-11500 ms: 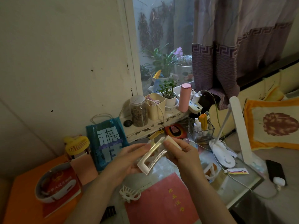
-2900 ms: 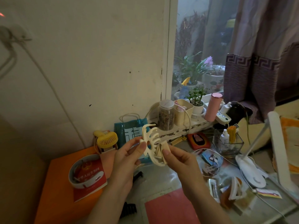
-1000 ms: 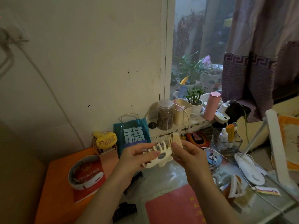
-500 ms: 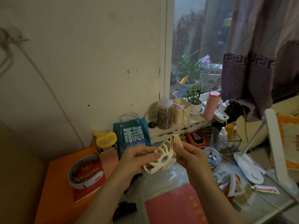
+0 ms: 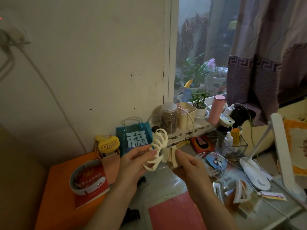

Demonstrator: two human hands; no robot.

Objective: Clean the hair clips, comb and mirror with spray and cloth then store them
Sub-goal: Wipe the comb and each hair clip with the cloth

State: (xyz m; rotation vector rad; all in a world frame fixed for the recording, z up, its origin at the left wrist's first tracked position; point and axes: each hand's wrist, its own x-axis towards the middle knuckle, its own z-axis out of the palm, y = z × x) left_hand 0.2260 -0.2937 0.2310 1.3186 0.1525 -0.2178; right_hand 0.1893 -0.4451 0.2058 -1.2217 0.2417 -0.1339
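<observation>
While both hands hold it up over the desk, the cream claw clip (image 5: 158, 153) stands long axis upright; left hand (image 5: 137, 161) pinches its left teeth; right hand (image 5: 186, 163) presses a cloth (image 5: 172, 156) against its right side

Two hands holding a cream claw clip above a cluttered desk.
The left hand (image 5: 132, 161) is pinching the claw clip (image 5: 157, 151) by its curved teeth while the right hand (image 5: 187, 165) is gripping a folded cloth (image 5: 172, 156) against the clip's right side, near a blue bag (image 5: 134, 138).
</observation>
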